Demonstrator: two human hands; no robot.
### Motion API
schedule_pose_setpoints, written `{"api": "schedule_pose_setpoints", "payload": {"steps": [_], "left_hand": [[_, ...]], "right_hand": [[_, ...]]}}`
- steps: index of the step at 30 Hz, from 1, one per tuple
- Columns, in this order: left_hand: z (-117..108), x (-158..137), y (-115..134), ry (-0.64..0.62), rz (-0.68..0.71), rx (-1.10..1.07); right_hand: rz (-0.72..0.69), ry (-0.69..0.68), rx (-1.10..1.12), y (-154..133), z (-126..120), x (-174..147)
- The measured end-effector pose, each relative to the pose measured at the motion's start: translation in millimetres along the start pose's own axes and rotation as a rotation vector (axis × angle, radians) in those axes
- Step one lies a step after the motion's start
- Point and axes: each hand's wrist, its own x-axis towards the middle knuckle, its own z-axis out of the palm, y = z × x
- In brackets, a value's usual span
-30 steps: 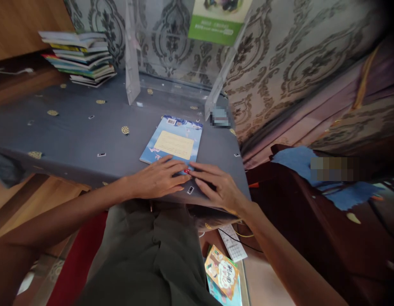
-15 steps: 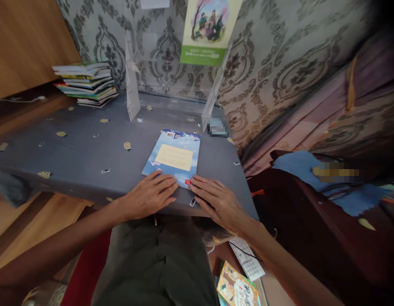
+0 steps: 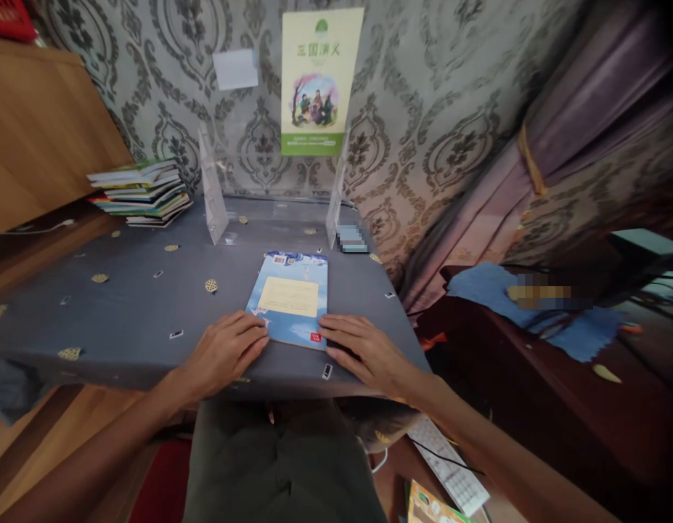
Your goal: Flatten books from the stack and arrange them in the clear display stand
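Observation:
A blue book point(image 3: 290, 328) lies with its back cover up on the grey patterned tablecloth point(image 3: 134, 312). Barcodes run along its far edge, a cream text panel fills the middle, and a red mark sits near the close edge. At the book's near left corner rests my left hand point(image 3: 226, 354), fingers stretched out flat. My right hand point(image 3: 367, 352) lies along the right edge, its fingers also extended and touching the cover's side. Neither hand is wrapped around the book. Behind it stands a clear acrylic stand point(image 3: 213, 207).
Stacked books point(image 3: 145, 192) stand at the back left beside a wooden cabinet point(image 3: 53, 138). A phone-like blurred object point(image 3: 352, 238) lies by the stand's right foot. A green and cream booklet point(image 3: 316, 109) hangs above. Below right are a white keyboard point(image 3: 450, 465) and another book point(image 3: 431, 508).
My left hand has slid left from the book's near edge to its corner. The right hand stays at the right side, and the book looks slightly straighter. The camera view has tilted up.

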Motion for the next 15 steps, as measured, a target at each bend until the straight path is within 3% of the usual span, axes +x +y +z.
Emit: {"api": "schedule_pose_setpoints", "payload": {"steps": [8, 12, 15], "left_hand": [[8, 25, -46, -0.056, -0.218, -0.095], [18, 32, -66, -0.116, -0.256, -0.105], [20, 31, -69, -0.15, -0.261, -0.08]], "right_hand": [[0.156, -0.042, -0.052, 64, 6, 46], [0.204, -0.066, -0.122, 93, 9, 74], [0.192, -0.05, -0.151, 98, 12, 82]]}}
